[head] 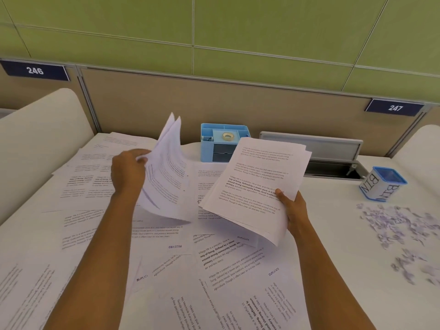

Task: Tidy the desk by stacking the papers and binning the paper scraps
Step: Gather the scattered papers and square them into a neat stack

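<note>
My right hand grips a stack of printed papers by its lower right edge and holds it tilted above the desk. My left hand pinches a couple of printed sheets that curl upward off the desk, just left of the stack. Many loose printed pages lie overlapping across the white desk. Paper scraps are scattered at the right. A small blue-rimmed container labelled BIN stands behind the scraps.
A light blue desk organiser with a tape roll stands at the back centre. An open grey cable tray runs along the back partition. White curved dividers flank the desk left and right.
</note>
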### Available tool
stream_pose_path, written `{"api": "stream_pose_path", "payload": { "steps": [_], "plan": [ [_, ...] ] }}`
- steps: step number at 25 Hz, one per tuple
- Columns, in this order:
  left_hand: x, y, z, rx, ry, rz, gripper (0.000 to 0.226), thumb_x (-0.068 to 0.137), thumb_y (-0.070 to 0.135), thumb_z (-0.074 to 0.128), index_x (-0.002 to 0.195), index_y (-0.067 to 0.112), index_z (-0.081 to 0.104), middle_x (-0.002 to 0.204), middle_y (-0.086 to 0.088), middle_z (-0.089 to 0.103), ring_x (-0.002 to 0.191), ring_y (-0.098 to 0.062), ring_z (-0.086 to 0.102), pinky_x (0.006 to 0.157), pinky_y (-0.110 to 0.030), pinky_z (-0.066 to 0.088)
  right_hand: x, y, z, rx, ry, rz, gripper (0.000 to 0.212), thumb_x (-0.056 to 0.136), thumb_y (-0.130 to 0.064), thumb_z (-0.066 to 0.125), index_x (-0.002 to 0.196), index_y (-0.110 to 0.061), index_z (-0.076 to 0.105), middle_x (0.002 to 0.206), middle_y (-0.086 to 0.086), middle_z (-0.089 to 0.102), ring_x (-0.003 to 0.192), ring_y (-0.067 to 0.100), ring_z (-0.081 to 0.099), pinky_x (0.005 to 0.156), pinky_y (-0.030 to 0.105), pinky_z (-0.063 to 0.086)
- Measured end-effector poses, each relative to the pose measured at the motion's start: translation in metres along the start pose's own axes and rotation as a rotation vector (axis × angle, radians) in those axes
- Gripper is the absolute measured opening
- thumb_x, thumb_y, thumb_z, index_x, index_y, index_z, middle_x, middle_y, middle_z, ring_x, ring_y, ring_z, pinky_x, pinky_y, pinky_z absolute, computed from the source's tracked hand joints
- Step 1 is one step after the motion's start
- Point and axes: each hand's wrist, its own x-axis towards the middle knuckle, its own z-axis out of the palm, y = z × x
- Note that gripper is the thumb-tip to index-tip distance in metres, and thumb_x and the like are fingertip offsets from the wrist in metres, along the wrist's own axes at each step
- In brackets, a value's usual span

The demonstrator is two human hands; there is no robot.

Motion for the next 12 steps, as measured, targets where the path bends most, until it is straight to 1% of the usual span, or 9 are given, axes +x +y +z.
{"api": "stream_pose_path", "payload": {
  "steps": [2,3,5,7,9,11,12],
  "plan": [
    [0.012,0.016,-0.025,0.022,-0.076,0.099,0.024,0.093,0.010,0.055,0.113,0.009,0.069,0.117,-0.013,0.066,0.103,-0.031,0.061,0.086,-0.032,0.045,0.001,0.003,-0.008,-0.073,-0.003,-0.006,0.045,0.087,-0.020,0.064,0.128,-0.013,0.049,0.119,0.010,0.064,0.099,0.031,0.066,0.074,0.041,0.059],
    [0.017,0.029,-0.040,0.059,-0.142,0.170,0.023,0.093,0.009,0.055,0.111,0.011,0.069,0.112,-0.011,0.067,0.101,-0.029,0.060,0.084,-0.030,0.044,0.001,0.004,-0.012,-0.105,-0.005,-0.010,0.044,0.087,-0.020,0.064,0.128,-0.014,0.049,0.119,0.010,0.064,0.098,0.031,0.066,0.073,0.041,0.059],
    [0.022,0.061,-0.073,0.184,-0.322,0.321,0.023,0.092,0.008,0.055,0.104,0.018,0.072,0.098,-0.005,0.066,0.095,-0.023,0.058,0.079,-0.027,0.041,0.000,0.007,-0.021,-0.156,-0.007,-0.015,0.042,0.088,-0.020,0.063,0.127,-0.014,0.050,0.119,0.009,0.064,0.096,0.029,0.066,0.073,0.039,0.059],
    [0.022,0.096,-0.101,0.312,-0.499,0.452,0.025,0.091,0.008,0.057,0.095,0.029,0.071,0.093,-0.001,0.064,0.093,-0.020,0.055,0.079,-0.029,0.040,-0.002,0.010,-0.025,-0.185,-0.026,-0.006,0.040,0.087,-0.020,0.063,0.125,-0.014,0.051,0.118,0.009,0.064,0.096,0.029,0.066,0.076,0.042,0.058],
    [0.018,0.127,-0.113,0.419,-0.608,0.594,0.028,0.090,0.011,0.058,0.087,0.037,0.068,0.090,0.002,0.065,0.093,-0.019,0.055,0.081,-0.032,0.042,-0.004,0.012,-0.023,-0.187,-0.064,0.004,0.038,0.087,-0.019,0.064,0.123,-0.013,0.053,0.118,0.010,0.065,0.095,0.029,0.067,0.079,0.045,0.057],
    [0.013,0.152,-0.104,0.523,-0.659,0.717,0.030,0.090,0.015,0.058,0.084,0.043,0.066,0.086,0.007,0.064,0.091,-0.018,0.054,0.085,-0.035,0.042,-0.011,0.009,-0.014,-0.195,-0.138,0.022,0.034,0.086,-0.016,0.065,0.119,-0.013,0.056,0.112,0.009,0.068,0.088,0.023,0.070,0.072,0.037,0.059],
    [0.012,0.163,-0.092,0.560,-0.681,0.769,0.029,0.090,0.016,0.057,0.085,0.043,0.067,0.085,0.010,0.063,0.091,-0.016,0.054,0.086,-0.034,0.041,-0.016,0.007,-0.007,-0.211,-0.187,0.040,0.031,0.086,-0.016,0.065,0.117,-0.014,0.057,0.109,0.008,0.069,0.085,0.020,0.071,0.068,0.033,0.058]
  ]
}}
